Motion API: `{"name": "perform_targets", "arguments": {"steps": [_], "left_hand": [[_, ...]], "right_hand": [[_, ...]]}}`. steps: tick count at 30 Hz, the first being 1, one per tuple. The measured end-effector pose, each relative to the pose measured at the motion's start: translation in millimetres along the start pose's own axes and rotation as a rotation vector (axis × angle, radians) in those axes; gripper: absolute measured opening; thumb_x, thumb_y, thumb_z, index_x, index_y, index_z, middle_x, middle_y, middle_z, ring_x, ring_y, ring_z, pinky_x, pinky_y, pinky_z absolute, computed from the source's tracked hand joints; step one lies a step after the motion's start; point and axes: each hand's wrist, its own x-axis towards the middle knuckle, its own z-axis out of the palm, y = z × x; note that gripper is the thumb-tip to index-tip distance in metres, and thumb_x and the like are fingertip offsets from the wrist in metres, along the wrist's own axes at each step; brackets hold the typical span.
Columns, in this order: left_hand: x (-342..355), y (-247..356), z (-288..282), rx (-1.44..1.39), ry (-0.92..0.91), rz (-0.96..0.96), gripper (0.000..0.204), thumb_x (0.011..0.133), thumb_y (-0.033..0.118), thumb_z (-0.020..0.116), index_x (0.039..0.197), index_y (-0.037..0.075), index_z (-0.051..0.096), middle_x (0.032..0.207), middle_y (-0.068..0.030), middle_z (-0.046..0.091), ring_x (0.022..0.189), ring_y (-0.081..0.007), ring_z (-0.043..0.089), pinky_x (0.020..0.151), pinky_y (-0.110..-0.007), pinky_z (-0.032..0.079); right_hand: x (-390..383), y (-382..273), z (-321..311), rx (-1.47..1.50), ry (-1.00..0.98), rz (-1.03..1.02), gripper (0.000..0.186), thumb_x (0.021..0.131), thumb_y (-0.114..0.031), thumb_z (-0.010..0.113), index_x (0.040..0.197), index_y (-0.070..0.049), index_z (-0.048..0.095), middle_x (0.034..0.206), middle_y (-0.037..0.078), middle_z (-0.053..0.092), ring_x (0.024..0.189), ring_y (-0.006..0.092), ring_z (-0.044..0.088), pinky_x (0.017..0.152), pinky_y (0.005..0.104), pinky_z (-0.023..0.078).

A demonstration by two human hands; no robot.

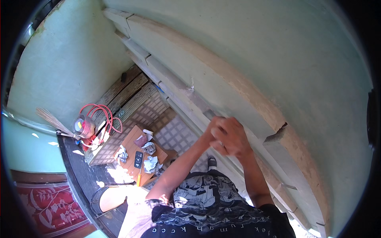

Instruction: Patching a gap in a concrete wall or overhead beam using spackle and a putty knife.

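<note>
My hands are close together in front of the ledged wall, the fingers curled and slightly blurred. My left hand point(214, 126) is partly hidden behind my right hand point(234, 139), whose fingers are bent inward. What they hold, if anything, is hidden. Just beyond the fingers, a small flat grey patch point(208, 114) shows against the ledge; I cannot tell whether it is a tool or part of the wall. The pale green wall has long stepped ledges point(186, 89) with rough, bare edges, and one of them is broken by a dark notch point(276, 135).
A small wooden table point(129, 142) at lower left bears crumpled papers point(151, 164), a black phone-like device point(138, 159) and a yellow-handled tool point(139, 179). Behind it lie a coiled red hose point(113, 115), a clear round container point(84, 126) and a stick broom point(53, 119). Tiled floor point(174, 133) lies below.
</note>
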Motion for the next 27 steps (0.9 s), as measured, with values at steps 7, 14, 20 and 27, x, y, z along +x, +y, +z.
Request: {"name": "perform_targets", "arguments": {"steps": [7,14,20,27], "left_hand": [[35,33,-21,1.070,-0.828,0.110,0.015,0.053,0.020,0.071,0.064,0.014,0.061,0.060,-0.0084,0.060,0.059,-0.0294,0.060,0.052,-0.040,0.044],[19,17,-12,0.758,-0.534,0.045,0.018,0.054,0.024,0.069,0.063,0.013,0.060,0.060,-0.0082,0.059,0.057,-0.0307,0.058,0.051,-0.040,0.044],[19,41,-20,0.925,-0.700,-0.036,0.023,0.063,0.027,0.063,0.077,0.010,0.056,0.074,-0.0087,0.055,0.073,-0.0268,0.055,0.062,-0.039,0.043],[38,34,-21,1.080,-0.845,0.050,0.020,0.054,0.026,0.069,0.066,0.013,0.062,0.059,-0.0085,0.057,0.060,-0.0308,0.059,0.054,-0.039,0.045]], "right_hand": [[4,-45,-49,-0.061,0.061,-0.108,0.025,0.074,-0.037,0.064,0.079,-0.015,0.054,0.081,0.005,0.051,0.074,0.0231,0.053,0.067,0.0385,0.040],[6,0,-9,-0.080,-0.054,-0.032,0.029,0.081,-0.046,0.056,0.075,-0.017,0.054,0.074,0.002,0.045,0.067,0.0198,0.050,0.066,0.0341,0.040],[12,-29,-34,-0.028,0.056,-0.124,0.028,0.075,-0.043,0.059,0.079,-0.016,0.054,0.077,0.003,0.046,0.074,0.0219,0.052,0.069,0.0357,0.039],[16,-27,-40,-0.096,0.012,-0.144,0.039,0.084,-0.051,0.051,0.075,-0.014,0.053,0.076,0.005,0.047,0.067,0.0219,0.052,0.066,0.0347,0.039]]}}
